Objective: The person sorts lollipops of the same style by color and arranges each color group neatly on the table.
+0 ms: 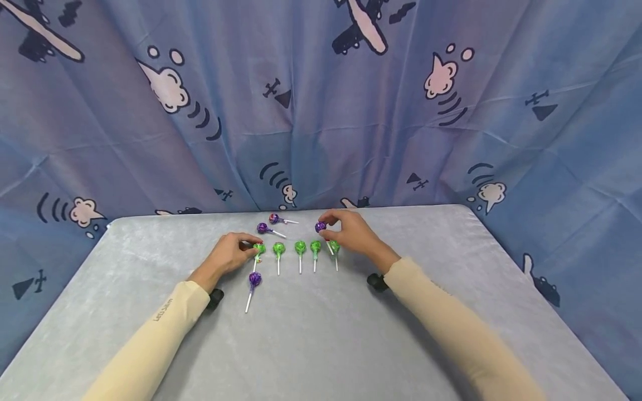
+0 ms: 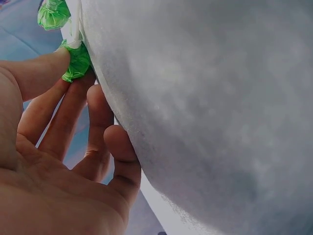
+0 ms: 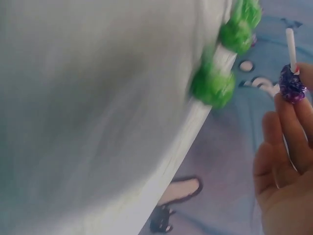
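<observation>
My left hand pinches the wrapped head of a green lollipop between thumb and fingers, at the left end of a row. The lollipop's stick points toward me in the head view. At the row's right end, my right hand holds a purple lollipop by its head, raised above the table. Its white stick slants in front of the rightmost green lollipop. More green lollipops lie between the hands, sticks toward me. One purple lollipop lies just below the left hand's green one.
Behind the row, two more purple lollipops lie with their sticks to the right. A grey cloth covers the table. A blue curtain printed with planes and clouds hangs along the table's far edge.
</observation>
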